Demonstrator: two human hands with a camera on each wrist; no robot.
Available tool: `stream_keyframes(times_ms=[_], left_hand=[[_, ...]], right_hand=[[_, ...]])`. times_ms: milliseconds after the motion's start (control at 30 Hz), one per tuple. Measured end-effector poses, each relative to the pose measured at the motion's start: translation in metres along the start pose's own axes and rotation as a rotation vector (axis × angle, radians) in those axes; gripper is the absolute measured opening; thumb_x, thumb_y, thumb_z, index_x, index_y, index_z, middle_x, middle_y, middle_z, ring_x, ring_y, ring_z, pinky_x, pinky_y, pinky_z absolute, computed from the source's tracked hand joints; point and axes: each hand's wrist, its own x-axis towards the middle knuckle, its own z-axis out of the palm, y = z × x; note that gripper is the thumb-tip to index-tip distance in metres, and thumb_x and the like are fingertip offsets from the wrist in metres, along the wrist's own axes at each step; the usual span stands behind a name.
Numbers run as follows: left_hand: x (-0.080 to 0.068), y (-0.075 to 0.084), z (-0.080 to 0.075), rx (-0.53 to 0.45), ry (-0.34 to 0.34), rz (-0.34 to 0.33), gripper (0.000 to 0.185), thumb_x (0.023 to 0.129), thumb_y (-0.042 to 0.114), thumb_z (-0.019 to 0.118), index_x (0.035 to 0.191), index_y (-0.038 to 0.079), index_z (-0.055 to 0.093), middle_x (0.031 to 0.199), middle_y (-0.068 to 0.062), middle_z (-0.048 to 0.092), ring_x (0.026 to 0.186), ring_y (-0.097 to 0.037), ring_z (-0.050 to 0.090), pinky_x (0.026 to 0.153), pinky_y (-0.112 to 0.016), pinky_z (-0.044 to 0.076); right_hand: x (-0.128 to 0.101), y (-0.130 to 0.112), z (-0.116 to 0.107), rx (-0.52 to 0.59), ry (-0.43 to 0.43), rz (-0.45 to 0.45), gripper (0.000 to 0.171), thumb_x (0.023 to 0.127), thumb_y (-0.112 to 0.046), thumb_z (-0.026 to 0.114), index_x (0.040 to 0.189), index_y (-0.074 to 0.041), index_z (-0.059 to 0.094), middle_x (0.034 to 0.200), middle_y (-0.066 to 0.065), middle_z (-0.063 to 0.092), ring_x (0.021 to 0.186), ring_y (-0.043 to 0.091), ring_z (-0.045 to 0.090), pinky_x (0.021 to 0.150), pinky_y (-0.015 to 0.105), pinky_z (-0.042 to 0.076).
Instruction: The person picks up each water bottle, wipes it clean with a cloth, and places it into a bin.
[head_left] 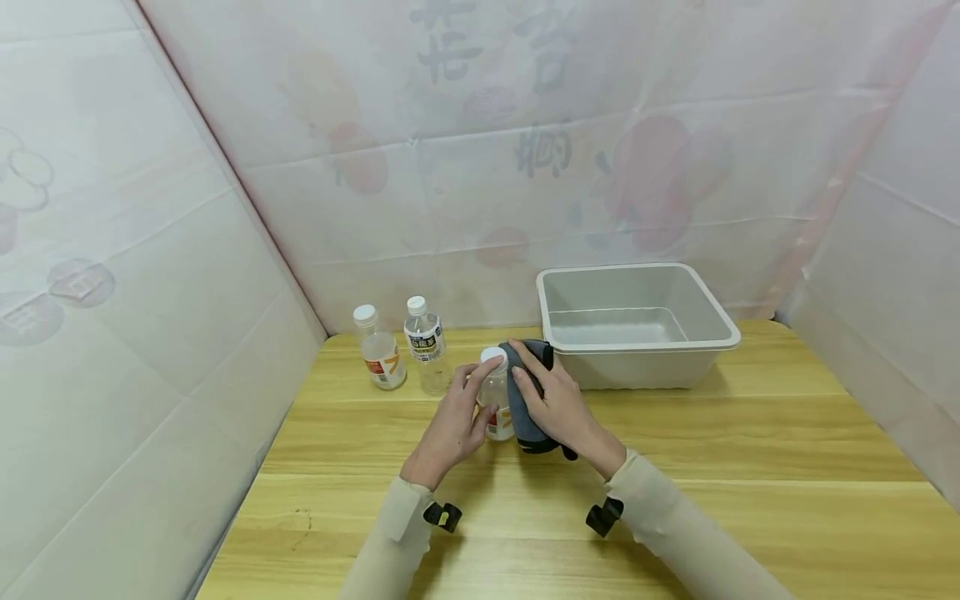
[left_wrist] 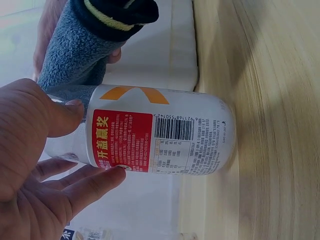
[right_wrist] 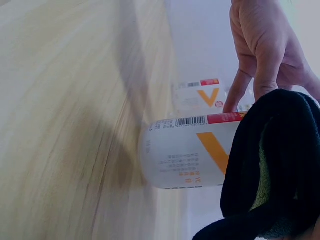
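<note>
My left hand (head_left: 450,425) holds a clear plastic bottle (head_left: 498,423) that stands upright on the table, with a white cap and a white label. In the left wrist view, thumb and fingers lie on opposite sides of the bottle (left_wrist: 150,132), above its red panel and orange stripe. A folded grey-blue towel (head_left: 527,423) with black edging is gripped by my right hand (head_left: 558,404) against the bottle's right side. From the right wrist, the towel (right_wrist: 290,165) hides the bottle's upper part.
Two more capped bottles stand at the back left: one with a white and red label (head_left: 384,364), one with a dark-printed label (head_left: 426,343). A pale grey plastic bin (head_left: 637,367) sits at the back right. Fabric walls (head_left: 450,208) enclose the wooden table (head_left: 525,533).
</note>
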Motion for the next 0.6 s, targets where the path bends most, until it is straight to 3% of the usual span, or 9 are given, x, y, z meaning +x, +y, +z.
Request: stream_keyframes(times_ms=[300,600], left_hand=[[0.0005,-0.0001,0.0004,0.008,0.008,0.009,0.072,0.100,0.008,0.062,0.158,0.028,0.026,0.141,-0.022,0.045,0.090,-0.024,0.063,0.075,-0.032,0.055],[-0.0002,0.0009,0.0001,0.015,0.013,0.006,0.071,0.100,0.008,0.063,0.157,0.027,0.026,0.140,-0.023,0.046,0.089,-0.023,0.061,0.074,-0.032,0.054]], right_hand=[[-0.0048,0.0014,0.0009,-0.035,0.002,0.001,0.051,0.109,-0.039,0.043,0.158,-0.042,0.031,0.149,0.024,0.047,0.095,0.032,0.061,0.073,0.043,0.053],[-0.0090,0.0051,0.0038,-0.059,0.019,-0.007,0.051,0.109,-0.036,0.045,0.158,-0.032,0.036,0.150,0.027,0.045,0.112,0.041,0.062,0.083,0.053,0.055]])
